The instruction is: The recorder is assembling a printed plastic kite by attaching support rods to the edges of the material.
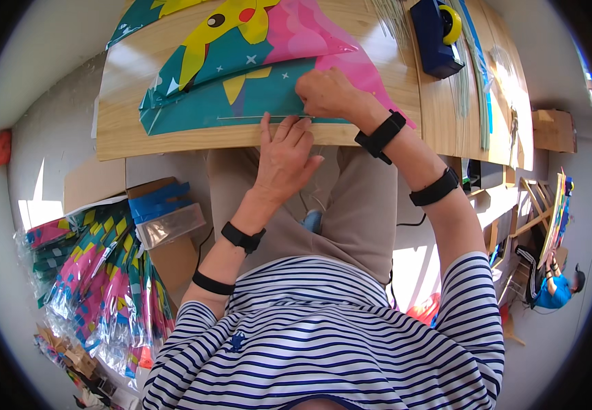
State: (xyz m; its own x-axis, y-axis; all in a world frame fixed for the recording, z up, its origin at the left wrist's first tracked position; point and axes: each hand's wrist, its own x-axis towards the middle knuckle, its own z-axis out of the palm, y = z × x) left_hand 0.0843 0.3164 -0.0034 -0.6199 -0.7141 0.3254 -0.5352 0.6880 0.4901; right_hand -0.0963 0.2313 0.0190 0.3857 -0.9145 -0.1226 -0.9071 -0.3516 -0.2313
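Head view, looking down: a colourful plastic kite sail (241, 75) in teal, pink and yellow lies flat on the wooden counter (125, 130), with its near edge running along the counter's front edge. A thin pale rod (255, 117) lies along that near hem, its long axis running from 9 o'clock to 3 o'clock, roughly parallel to the counter edge; its left end is bare and visible, and its right end disappears under the fingers. The right hand (327, 92) is closed in a pinch on the hem at the rod's right end, knuckles up. The left hand (284, 160), fingers extended and held close together, presses its fingertips on the sail's edge just beside the rod, at 7 o'clock from the right hand. Judged from this layout, the rod appears to be partly seated along the hem and the fixing of its right end appears to be in hand; whether it is threaded into a sleeve or only laid on top cannot be told. The sail's pointed pink part reaches toward 4 o'clock, past the right wrist. A blue tape dispenser (436, 34) sits at 1 o'clock, beside a bundle of spare rods (470, 82). Packaged kites (98, 280) lie on the floor at 8 o'clock.
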